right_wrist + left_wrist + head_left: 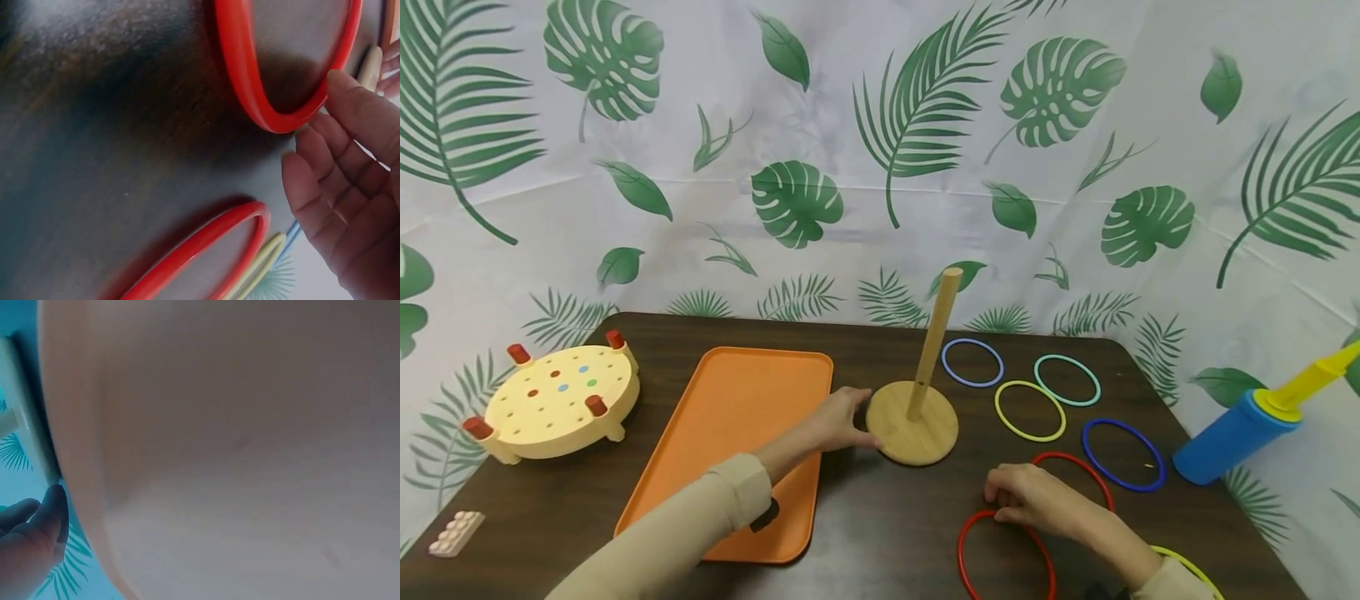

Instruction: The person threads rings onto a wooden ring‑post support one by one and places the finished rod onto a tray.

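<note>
A round wooden base [895, 429] with an upright peg [936, 333] stands near the table's middle. My left hand [838, 419] is at its left edge, thumb and fingers spread along the rim; in the left wrist view, a fingertip [56, 490] meets the base's edge. My right hand [1033, 497] pinches the far edge of a red ring [961, 546]. The right wrist view has that red ring [240, 69] between thumb and fingers. Another red ring [1093, 471] lies just beyond the right hand, partly hidden by it.
An orange tray [752, 400] lies left of the base. Several rings, including a yellow ring [1000, 408] and a dark blue ring [1161, 467], lie at right. A blue pump [1232, 442] stands at the right edge. A cream pegboard [568, 400] and a small pale block [456, 533] are at left.
</note>
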`<state>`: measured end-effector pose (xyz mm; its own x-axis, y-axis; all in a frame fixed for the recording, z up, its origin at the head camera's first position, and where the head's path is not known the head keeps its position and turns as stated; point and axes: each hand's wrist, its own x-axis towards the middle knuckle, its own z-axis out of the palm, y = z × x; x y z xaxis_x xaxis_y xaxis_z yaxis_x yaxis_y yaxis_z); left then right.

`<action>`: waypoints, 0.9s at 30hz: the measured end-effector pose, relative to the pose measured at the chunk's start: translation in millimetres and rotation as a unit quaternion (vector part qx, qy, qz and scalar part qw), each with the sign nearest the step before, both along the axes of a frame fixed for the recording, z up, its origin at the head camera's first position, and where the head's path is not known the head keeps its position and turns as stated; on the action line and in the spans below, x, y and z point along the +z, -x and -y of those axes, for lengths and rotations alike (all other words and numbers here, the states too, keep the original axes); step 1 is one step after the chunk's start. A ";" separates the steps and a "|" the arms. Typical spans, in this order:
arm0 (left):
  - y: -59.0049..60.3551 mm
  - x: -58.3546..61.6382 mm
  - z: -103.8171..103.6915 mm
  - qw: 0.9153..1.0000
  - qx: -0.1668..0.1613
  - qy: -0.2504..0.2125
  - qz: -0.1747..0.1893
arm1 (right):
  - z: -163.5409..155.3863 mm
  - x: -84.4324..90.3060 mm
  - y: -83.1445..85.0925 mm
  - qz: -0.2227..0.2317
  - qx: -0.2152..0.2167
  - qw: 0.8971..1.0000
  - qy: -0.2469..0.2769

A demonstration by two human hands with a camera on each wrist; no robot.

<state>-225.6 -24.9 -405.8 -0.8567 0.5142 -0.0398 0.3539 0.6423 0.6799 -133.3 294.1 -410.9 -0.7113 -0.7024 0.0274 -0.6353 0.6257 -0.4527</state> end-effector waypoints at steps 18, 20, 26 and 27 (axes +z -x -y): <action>4.7 -14.8 -16.9 0.999 0.014 0.012 -0.037 | -0.5 -3.9 -0.5 -0.021 -0.002 1.000 0.020; 5.0 -16.0 -17.5 0.999 0.014 0.010 -0.044 | -1.4 -1.3 -0.3 -0.008 -0.019 0.999 0.042; 5.2 -17.7 -17.8 0.998 0.014 0.008 -0.056 | -2.5 16.7 4.8 -0.032 -0.093 0.988 0.117; 5.3 -17.9 -17.7 0.998 0.014 0.008 -0.055 | -2.1 21.6 6.6 -0.045 -0.110 0.984 0.133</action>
<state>-230.9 -7.1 -423.7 -0.8707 0.4894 0.0479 0.4074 0.6634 0.6276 -139.9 296.2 -389.2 -0.8318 -0.4911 0.2587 -0.5423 0.6195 -0.5676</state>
